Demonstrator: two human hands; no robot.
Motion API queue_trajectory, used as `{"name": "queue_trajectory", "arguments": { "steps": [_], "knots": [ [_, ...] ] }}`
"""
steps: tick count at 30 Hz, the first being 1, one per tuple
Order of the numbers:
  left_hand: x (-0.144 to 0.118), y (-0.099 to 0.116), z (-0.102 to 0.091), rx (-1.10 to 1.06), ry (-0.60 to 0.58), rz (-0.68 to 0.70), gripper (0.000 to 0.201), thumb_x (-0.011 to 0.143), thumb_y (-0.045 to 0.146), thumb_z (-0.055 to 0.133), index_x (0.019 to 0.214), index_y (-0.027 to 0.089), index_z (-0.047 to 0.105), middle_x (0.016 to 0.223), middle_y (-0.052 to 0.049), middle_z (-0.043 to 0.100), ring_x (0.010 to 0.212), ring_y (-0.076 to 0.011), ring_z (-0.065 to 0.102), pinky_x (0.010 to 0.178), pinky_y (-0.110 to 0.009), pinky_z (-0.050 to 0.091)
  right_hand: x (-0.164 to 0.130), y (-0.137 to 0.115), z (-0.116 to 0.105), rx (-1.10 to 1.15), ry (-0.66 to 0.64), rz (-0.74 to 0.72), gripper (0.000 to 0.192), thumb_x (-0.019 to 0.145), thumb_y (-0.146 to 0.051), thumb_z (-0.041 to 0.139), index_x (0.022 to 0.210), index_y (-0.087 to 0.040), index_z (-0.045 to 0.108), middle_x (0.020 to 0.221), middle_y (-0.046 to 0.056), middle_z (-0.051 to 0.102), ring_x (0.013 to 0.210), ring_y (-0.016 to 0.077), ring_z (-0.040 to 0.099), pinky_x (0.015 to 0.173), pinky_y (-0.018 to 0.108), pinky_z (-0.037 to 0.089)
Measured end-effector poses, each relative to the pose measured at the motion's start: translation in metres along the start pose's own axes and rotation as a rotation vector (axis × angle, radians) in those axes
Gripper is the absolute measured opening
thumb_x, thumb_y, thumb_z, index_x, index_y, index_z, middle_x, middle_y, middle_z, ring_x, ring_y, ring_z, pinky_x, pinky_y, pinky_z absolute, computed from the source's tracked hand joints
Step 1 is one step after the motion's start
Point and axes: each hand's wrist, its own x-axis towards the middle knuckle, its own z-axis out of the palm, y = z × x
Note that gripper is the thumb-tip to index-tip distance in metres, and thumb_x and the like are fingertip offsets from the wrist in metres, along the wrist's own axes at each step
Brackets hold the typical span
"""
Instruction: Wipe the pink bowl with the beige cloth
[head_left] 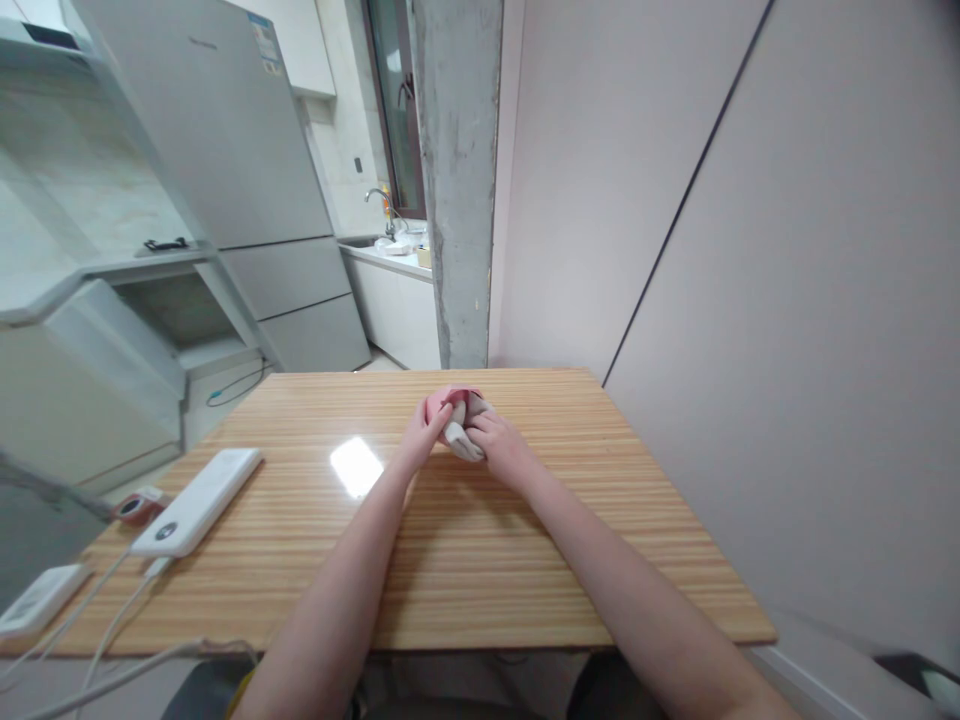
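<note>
A small pink pouch-like thing [437,403] is held up over the far part of the wooden table [465,560]. A whitish cloth [466,442] bulges out of its near side; whether the two are one piece I cannot tell. My left hand [429,428] is closed around the pink side, its thumb lying across the front. My right hand [501,447] is closed on the whitish cloth from the right, with its fingertips partly hidden in the folds. Both forearms reach forward over the tabletop.
At the table's left lie a white power bank [199,505] with cables, a white plug strip [41,600] and a small red-brown roll [136,508]. A pale wall panel [675,300] borders the right side. Beyond stand a concrete pillar [461,180] and a fridge [225,150].
</note>
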Motion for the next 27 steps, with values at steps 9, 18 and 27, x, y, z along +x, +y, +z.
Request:
{"name": "queue_trajectory", "arguments": {
  "steps": [9,18,27],
  "knots": [
    [-0.012,0.0,0.027,-0.247,0.031,-0.183,0.063,0.078,0.043,0.069,0.132,0.022,0.043,0.12,-0.012,0.064,0.095,-0.0209,0.067,0.068,-0.028,0.055,-0.001,0.0,0.006,0.008,0.081,0.086,0.018,0.09,-0.011,0.055,0.101,-0.018,0.068,0.094,0.006,0.067,0.094,0.0204,0.052,0.084,0.035,0.042],
    [-0.009,0.004,0.011,-0.276,-0.143,-0.222,0.072,0.077,0.033,0.073,0.14,0.025,0.037,0.129,-0.011,0.059,0.094,-0.0172,0.064,0.069,-0.024,0.055,0.0,-0.001,0.002,-0.091,0.037,0.068,0.016,0.093,-0.017,0.054,0.093,-0.019,0.069,0.092,0.007,0.066,0.093,0.0207,0.052,0.082,0.034,0.042],
    [-0.003,0.003,0.011,-0.158,0.02,-0.088,0.072,0.065,0.038,0.082,0.128,0.019,0.053,0.117,-0.011,0.066,0.102,-0.024,0.064,0.08,-0.03,0.054,0.0,-0.001,0.002,-0.057,0.131,0.04,0.02,0.091,-0.013,0.054,0.103,-0.019,0.07,0.096,0.007,0.066,0.096,0.0211,0.053,0.082,0.034,0.045]
  ]
}}
